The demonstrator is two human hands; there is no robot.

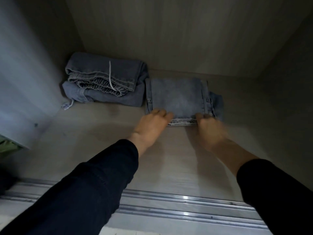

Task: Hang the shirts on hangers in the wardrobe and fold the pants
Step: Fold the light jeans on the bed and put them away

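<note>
1. Right of the darker folded stack [103, 82], just beside it, the light-blue folded jeans [177, 97] lie flat on the wardrobe floor [160, 167], set a little nearer the front than the stack.
2. The left hand [150, 124] holds the jeans' near corner on the stack's side, fingers bent over the top layer. The right hand [210, 128] holds the near corner away from the stack, fingers curled over the edge. Blur hides its thumb.
3. The step in hand looks like setting this pair in place. To do it well, slide it back until its near edge lines up with the stack's, leaving a slim gap so the stack is not dragged.
4. Press the layered near edge flat before letting go, since the hems could fan out. Then draw both hands straight back toward the sliding-door track [169, 206].
5. The jeans are pale washed denim folded into a neat rectangle. Seams run down both sides, frayed hems are layered at the near edge, and a bulge of cloth pokes out on the side away from the stack.
6. The stack holds two darker pairs, with a white drawstring [111, 78] on the top one.
</note>
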